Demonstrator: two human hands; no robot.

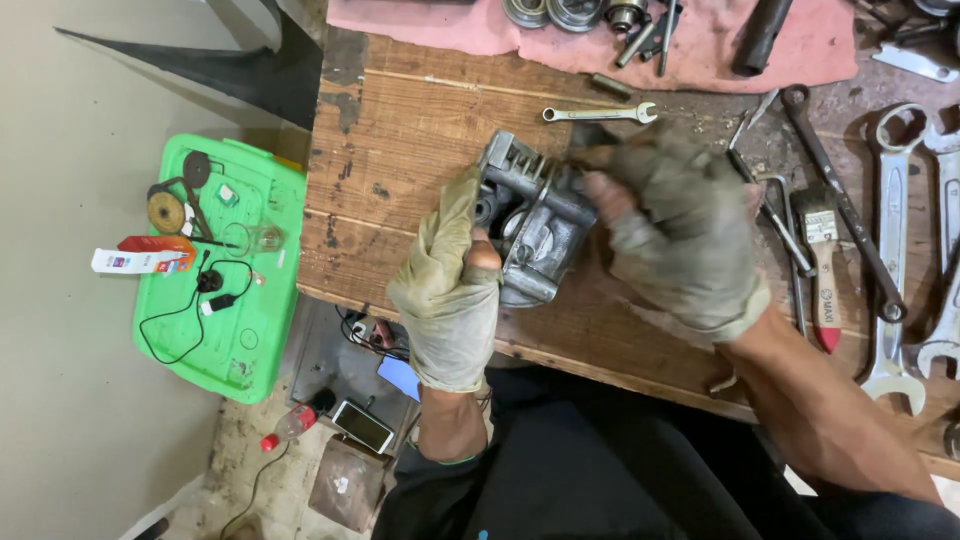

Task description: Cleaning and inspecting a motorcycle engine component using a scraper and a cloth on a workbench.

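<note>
A grey cast-metal engine part [530, 215] with fins rests on the wooden workbench [400, 140]. My left hand [450, 285], in a dirty glove with open fingertips, grips its near left side, thumb pressed on the housing. On the part's right side lies my right hand [675, 225], also gloved, its fingers closed against the top edge. What the right fingers pinch is hidden.
A small open-end wrench [600, 114] lies just beyond the part. Large spanners [890, 250] and a paintbrush [822, 270] lie at right. Bearings and bolts sit on a pink cloth [700, 40] at the back. A green tray [225, 270] with cables stands on the floor at left.
</note>
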